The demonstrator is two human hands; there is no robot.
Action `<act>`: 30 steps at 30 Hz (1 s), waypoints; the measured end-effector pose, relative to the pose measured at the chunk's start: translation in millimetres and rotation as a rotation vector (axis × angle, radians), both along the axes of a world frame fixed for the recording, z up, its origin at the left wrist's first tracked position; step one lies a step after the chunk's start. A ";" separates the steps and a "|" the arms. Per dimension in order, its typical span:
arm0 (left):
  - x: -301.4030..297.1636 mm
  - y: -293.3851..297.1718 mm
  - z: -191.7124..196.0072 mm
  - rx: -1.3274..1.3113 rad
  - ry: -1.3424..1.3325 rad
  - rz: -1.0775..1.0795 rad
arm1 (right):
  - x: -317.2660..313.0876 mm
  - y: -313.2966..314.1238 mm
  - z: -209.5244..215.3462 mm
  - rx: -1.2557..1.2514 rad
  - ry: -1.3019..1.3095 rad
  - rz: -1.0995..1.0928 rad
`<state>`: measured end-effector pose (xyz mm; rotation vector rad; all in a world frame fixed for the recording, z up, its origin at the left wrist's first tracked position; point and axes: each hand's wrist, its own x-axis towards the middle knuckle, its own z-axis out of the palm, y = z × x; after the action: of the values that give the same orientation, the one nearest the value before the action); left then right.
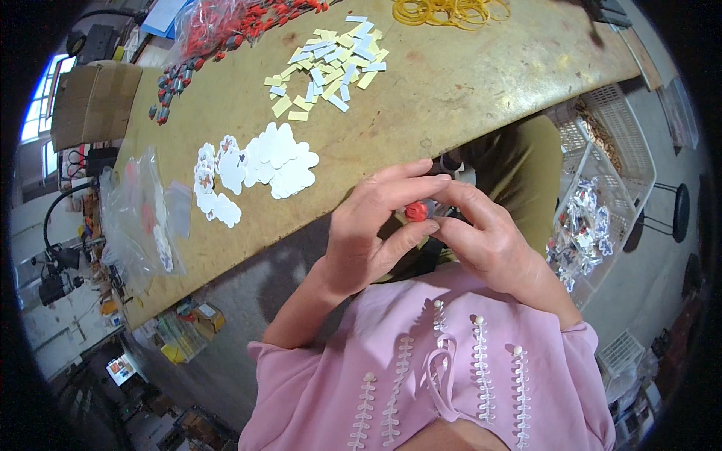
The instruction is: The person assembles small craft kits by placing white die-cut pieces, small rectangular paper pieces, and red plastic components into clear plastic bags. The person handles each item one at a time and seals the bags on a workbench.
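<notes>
A small red-and-grey piece [417, 211] is held between my two hands, just in front of the table's near edge. My left hand [365, 229] has its thumb and fingers closed around the red end. From the other side, the fingertips of my right hand [490, 242] pinch the grey part. The fingers cover much of the piece, so its exact kind cannot be made out. Similar red-and-grey pieces [177, 81] lie at the far left of the table.
The worn table [421, 90] carries white cloud-shaped cards [282, 161], yellow and pale-blue paper strips [331, 64], yellow rubber bands [444, 11] and clear plastic bags [143, 218]. White plastic crates [620, 146] with small packed items [583, 225] stand at my right. A cardboard box [94, 105] is at the left.
</notes>
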<state>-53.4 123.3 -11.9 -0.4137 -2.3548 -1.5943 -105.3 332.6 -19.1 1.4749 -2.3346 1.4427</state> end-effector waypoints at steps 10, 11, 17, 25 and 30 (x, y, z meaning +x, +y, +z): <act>-17.4 -29.3 21.5 -0.057 0.005 0.191 | -1.2 10.7 0.8 0.032 -0.078 -0.001; -30.0 -27.0 29.8 -0.115 0.026 0.216 | -0.1 11.2 -1.9 0.042 -0.050 -0.015; -123.2 -32.9 34.1 -0.479 -0.008 0.077 | 5.2 17.2 -5.6 0.083 -0.018 -0.037; -235.9 -22.3 -8.9 -0.596 -0.086 0.210 | 4.9 34.9 -17.6 0.071 -0.028 -0.118; -243.6 -37.2 -13.0 -0.492 -0.140 0.202 | 0.3 47.8 -22.4 0.108 -0.049 -0.116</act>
<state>-297.1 86.2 -24.9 -0.1509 -2.7861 -0.9753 -105.0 380.4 -41.6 1.3156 -2.5181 1.3603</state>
